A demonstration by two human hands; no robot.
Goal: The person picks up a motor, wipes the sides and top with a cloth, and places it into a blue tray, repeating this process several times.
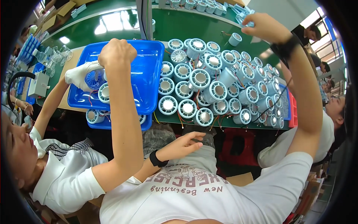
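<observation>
My left hand, with a black band at the wrist, hovers over my lap, holding nothing. Its fingers are loosely stretched and a little apart. Far off to the right, my right hand reaches over the table, its fingers curled around a light-blue plastic part beside a heap of similar parts. Below that arm lies a large pile of light-blue round motor-like units with silver discs and thin coloured wires. A co-worker's fist and white-gloved hand are over a blue tray at the left.
In that tray stand a clear-blue finned rotor and one light-blue unit. A second blue tray sits underneath. A metal post rises behind. A red bin stands right; co-workers sit close on both sides.
</observation>
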